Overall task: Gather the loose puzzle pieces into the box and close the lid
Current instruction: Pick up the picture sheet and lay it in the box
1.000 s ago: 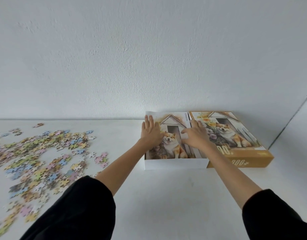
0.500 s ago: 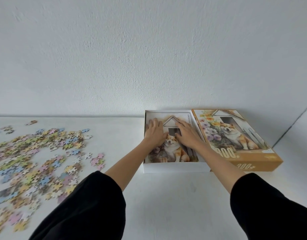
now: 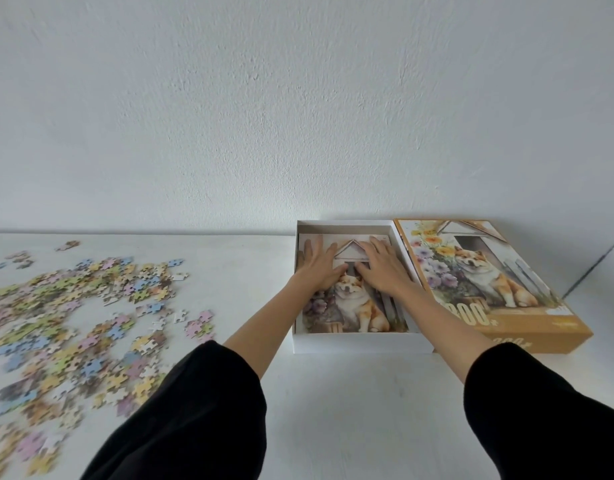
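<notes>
Both hands lie flat inside the open box, palms down and fingers straight, gripping nothing: the left hand (image 3: 319,268) rests on the upper left part of a printed sheet (image 3: 354,306) that lies in the box bottom, and the right hand (image 3: 381,271) rests just beside it on the upper right part, the two thumbs close together under a pictured house roof. Nearer the person than the hands, the sheet shows a tan and white dog sitting among flowers. The box (image 3: 361,342) is white, with low walls all round the hands; its near wall runs under the bare forearms and its far wall sits close to what rises behind it. Just beside the box, to the right of the right hand, lies the lid (image 3: 506,320), orange-sided and picture face up, showing the same dog, house and flowers, with large numerals near its front edge partly hidden by the right forearm. Well apart from the hands, off to the left of the left hand, the puzzle pieces (image 3: 73,306) are strewn loose over the white surface (image 3: 333,410) in a broad scatter of pastel blue, pink, yellow and green; all those in view lie outside the box. Black sleeves (image 3: 201,410) cover both arms from about the elbows back. Beyond the fingertips stands a white textured wall (image 3: 298,116)
</notes>
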Tool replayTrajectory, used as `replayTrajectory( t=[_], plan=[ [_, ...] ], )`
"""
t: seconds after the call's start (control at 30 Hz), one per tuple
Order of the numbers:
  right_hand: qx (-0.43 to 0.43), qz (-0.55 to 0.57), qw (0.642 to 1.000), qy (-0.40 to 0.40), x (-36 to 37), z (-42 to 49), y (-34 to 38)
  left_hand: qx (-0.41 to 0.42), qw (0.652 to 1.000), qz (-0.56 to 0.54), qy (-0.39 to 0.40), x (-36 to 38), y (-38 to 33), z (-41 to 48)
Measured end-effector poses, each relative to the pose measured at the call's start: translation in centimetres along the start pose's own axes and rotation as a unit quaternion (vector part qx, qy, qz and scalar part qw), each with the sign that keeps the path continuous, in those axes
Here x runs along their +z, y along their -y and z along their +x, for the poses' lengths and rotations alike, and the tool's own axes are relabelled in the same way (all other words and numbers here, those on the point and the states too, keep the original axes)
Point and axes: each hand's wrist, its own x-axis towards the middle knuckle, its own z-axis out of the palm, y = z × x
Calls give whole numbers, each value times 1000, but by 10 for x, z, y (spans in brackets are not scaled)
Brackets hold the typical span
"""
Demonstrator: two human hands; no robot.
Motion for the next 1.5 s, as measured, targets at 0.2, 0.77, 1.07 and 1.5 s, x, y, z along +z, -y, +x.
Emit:
replayTrajectory(
  t=[0.2,0.77,1.07,1.5],
  plan=[
    [-4,-14,1000,4,7,-1,-2,-32,998,-45,9,3,1,5],
    [0,24,1000,-9,7,8,-2,25,997,9,-74,1,6,3],
    [12,11,998,54,-8,6,-3,-2,1000,26,11,-3,-1,2],
    [-41,-25,986,162,-27,-57,4,80,981,111,139,-13,-5,-42]
  ],
)
